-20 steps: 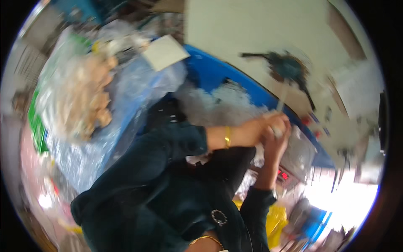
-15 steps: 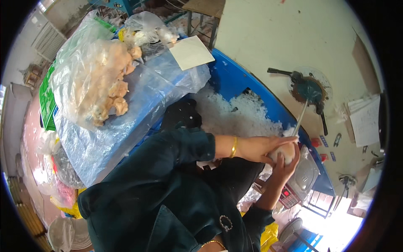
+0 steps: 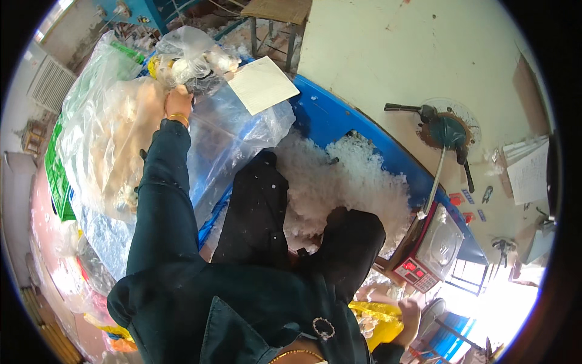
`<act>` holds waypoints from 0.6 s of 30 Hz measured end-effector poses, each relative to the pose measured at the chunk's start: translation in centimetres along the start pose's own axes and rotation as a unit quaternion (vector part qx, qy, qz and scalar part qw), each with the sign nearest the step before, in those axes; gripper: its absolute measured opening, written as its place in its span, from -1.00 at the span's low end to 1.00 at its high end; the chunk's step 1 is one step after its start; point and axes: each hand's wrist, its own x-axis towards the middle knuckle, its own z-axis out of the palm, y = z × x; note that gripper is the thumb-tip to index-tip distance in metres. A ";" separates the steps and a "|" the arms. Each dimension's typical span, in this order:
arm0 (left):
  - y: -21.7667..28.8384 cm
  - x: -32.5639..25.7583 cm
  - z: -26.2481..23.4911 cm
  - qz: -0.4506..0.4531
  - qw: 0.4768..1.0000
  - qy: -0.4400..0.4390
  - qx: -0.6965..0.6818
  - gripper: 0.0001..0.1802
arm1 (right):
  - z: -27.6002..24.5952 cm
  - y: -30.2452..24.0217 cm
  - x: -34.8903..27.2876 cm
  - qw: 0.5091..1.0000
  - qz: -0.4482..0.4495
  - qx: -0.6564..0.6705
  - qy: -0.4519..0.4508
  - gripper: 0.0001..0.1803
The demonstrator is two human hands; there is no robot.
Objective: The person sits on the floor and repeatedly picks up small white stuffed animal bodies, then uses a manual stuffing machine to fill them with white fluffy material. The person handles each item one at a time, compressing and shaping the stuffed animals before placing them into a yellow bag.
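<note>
My left hand (image 3: 178, 102) reaches out to the far left, fingers curled down at the edge of a clear plastic bag (image 3: 91, 139). Peach-coloured soft pieces (image 3: 136, 115) show through that bag; what the fingers hold is hidden. At the lower right my right hand (image 3: 410, 314) is beside a yellow bag (image 3: 386, 326) with pale pieces (image 3: 365, 321) in it; its fingers are too unclear to read. A thin metal rod (image 3: 435, 181) sticks out from a dark clamp-like fixture (image 3: 445, 130) on the table, a bit of white fluff at its tip.
White stuffing (image 3: 339, 182) fills the blue-edged space before my knees. A red digital scale (image 3: 418, 270) stands right of it. On the pale table (image 3: 376, 54) lie papers (image 3: 527, 176) and small tools. A white sheet (image 3: 262, 85) rests on blue plastic wrapping (image 3: 218, 121).
Both hands have left the rod's tip, where they held a stuffed peach-coloured piece. My left hand has gone to the bag at far left, my right down to the yellow bag.
</note>
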 end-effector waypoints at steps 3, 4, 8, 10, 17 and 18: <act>-2.3 -1.8 0.7 -0.208 0.964 -0.019 -0.162 -0.69 | -5.6 -21.4 2.8 0.989 -0.057 0.132 -0.025 -0.57; 1.4 -2.8 0.1 -0.148 0.964 -0.019 -0.218 -0.79 | -6.0 -23.4 2.5 0.992 -0.045 0.119 -0.002 -0.57; 8.1 -8.9 -2.9 -0.117 0.710 -0.180 -0.671 -0.81 | -3.9 -29.3 6.5 0.968 -0.193 0.158 0.027 -0.65; 13.8 -12.7 -7.2 -0.113 0.603 -0.248 -0.750 -0.77 | -4.8 -36.6 6.1 0.911 -0.228 0.339 -0.055 -0.69; 28.9 -22.0 -15.8 -0.010 0.511 -0.337 -0.791 -0.77 | -4.7 -48.6 3.7 0.826 -0.474 0.286 0.103 -0.62; 30.3 -22.8 -16.5 0.010 0.535 -0.332 -0.777 -0.77 | -4.4 -48.8 3.5 0.841 -0.467 0.210 0.173 -0.55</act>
